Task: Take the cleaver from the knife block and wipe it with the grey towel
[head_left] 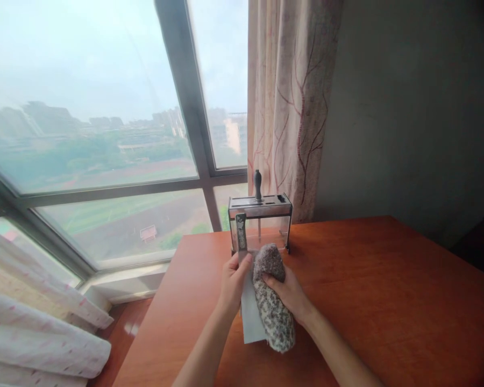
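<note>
My left hand grips a cleaver where its handle meets the blade. The dark handle points up, and the broad pale blade hangs down over the table. In my right hand is a fuzzy grey-and-white cloth, long and bunched, with my thumb across its front. The cloth lies along the blade's right side and hides part of it. Just behind the cleaver stands a clear-sided knife holder with a slotted metal top. A dark-handled tool stands upright in it, its thin rod showing below.
The reddish-brown wooden table reaches away to the right. Beyond its left edge are a window and a pale curtain. Another curtain hangs behind the knife holder, beside a grey wall.
</note>
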Demonstrator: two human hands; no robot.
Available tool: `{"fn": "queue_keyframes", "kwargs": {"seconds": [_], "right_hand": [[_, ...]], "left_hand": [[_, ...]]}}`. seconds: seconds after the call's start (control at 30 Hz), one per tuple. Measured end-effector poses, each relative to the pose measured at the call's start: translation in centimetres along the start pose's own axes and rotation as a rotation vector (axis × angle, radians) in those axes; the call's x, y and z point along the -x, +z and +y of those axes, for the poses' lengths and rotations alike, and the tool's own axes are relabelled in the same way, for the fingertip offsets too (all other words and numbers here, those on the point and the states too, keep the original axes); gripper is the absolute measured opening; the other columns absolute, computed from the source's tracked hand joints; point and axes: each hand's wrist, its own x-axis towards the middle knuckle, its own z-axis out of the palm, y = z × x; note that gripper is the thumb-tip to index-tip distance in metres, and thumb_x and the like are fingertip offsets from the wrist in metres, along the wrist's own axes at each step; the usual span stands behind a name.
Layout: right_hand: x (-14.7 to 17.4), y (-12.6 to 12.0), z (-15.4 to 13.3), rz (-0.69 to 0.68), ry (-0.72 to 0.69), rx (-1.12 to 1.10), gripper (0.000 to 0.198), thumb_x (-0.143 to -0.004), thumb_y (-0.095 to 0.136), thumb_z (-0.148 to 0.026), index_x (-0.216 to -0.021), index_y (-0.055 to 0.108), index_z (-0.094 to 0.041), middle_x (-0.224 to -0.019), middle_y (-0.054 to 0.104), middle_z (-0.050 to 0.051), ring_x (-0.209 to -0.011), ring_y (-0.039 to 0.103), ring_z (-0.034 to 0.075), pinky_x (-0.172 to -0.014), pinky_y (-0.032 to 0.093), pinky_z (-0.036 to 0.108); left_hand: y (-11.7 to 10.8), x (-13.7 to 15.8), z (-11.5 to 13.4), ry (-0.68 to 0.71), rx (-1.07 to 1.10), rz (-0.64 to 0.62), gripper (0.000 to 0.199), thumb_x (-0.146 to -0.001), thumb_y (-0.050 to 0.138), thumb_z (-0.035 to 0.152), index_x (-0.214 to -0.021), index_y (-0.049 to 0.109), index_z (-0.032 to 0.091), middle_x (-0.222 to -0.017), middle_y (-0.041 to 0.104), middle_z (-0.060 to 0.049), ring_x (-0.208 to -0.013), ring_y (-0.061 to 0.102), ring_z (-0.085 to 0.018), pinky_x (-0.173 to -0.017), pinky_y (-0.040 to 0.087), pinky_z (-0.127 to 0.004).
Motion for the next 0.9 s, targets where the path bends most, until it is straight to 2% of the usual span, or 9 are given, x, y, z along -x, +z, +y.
{"fn": "queue_keyframes", "kwargs": {"seconds": [0.13, 0.3, 0.47, 0.67, 0.8, 0.9], "right_hand": [[0.1, 0.5, 0.2, -0.036, 0.019, -0.005, 0.04, -0.066, 0.077, -0.037, -0.099, 0.064, -0.019, -0.095, 0.071, 0.006, -0.09, 0.065, 0.028, -0.082, 0.05, 0.042], [0.3, 0.7, 0.6, -0.157, 0.017, 0.008, 0.041, -0.067, 0.076, -0.031, -0.104, 0.063, -0.018, -0.101, 0.071, 0.005, -0.095, 0.064, 0.027, -0.087, 0.047, 0.041], [0.7, 0.9, 0.3, -0.207, 0.012, 0.073, 0.039, -0.068, 0.074, -0.026, -0.104, 0.064, -0.016, -0.1, 0.071, 0.006, -0.093, 0.064, 0.026, -0.086, 0.047, 0.04], [0.5, 0.4, -0.1, -0.169, -0.031, 0.051, 0.033, -0.071, 0.072, -0.031, -0.1, 0.065, -0.017, -0.096, 0.071, 0.005, -0.089, 0.064, 0.026, -0.082, 0.048, 0.038], [0.2, -0.3, -0.1, -0.051, -0.021, 0.044, 0.03, -0.07, 0.073, -0.034, -0.095, 0.066, -0.018, -0.091, 0.071, 0.005, -0.084, 0.064, 0.026, -0.077, 0.049, 0.038], [0.0, -0.6, -0.1, 0.014, -0.034, 0.017, 0.032, -0.071, 0.072, -0.035, -0.098, 0.066, -0.019, -0.093, 0.071, 0.005, -0.086, 0.063, 0.026, -0.077, 0.049, 0.038]], "left_hand": [[-0.2, -0.1, 1.1, -0.029, 0.146, 0.073, 0.036, -0.071, 0.071, 0.043, -0.092, 0.071, 0.014, -0.084, 0.073, -0.009, -0.074, 0.067, -0.024, -0.066, 0.05, -0.031], [-1.4, -0.7, 2.3, 0.009, 0.206, 0.207, 0.039, -0.069, 0.072, 0.042, -0.096, 0.071, 0.013, -0.078, 0.073, -0.008, -0.073, 0.068, -0.024, -0.065, 0.052, -0.032], [-1.6, -0.8, 2.5, 0.005, 0.216, 0.253, 0.041, -0.068, 0.074, 0.044, -0.094, 0.07, 0.013, -0.072, 0.072, -0.005, -0.068, 0.068, -0.023, -0.063, 0.053, -0.031], [-0.4, -0.3, 1.7, 0.036, 0.159, 0.145, 0.039, -0.072, 0.07, 0.044, -0.098, 0.069, 0.015, -0.086, 0.073, -0.007, -0.078, 0.068, -0.023, -0.067, 0.052, -0.03], [0.3, 0.1, 1.1, -0.005, 0.064, 0.002, 0.035, -0.074, 0.069, 0.043, -0.096, 0.071, 0.016, -0.091, 0.073, -0.008, -0.082, 0.067, -0.024, -0.073, 0.05, -0.03], [0.9, 0.3, 0.7, -0.021, 0.042, -0.073, 0.038, -0.074, 0.069, 0.043, -0.103, 0.071, 0.018, -0.099, 0.072, -0.009, -0.086, 0.067, -0.025, -0.075, 0.05, -0.032]]}}
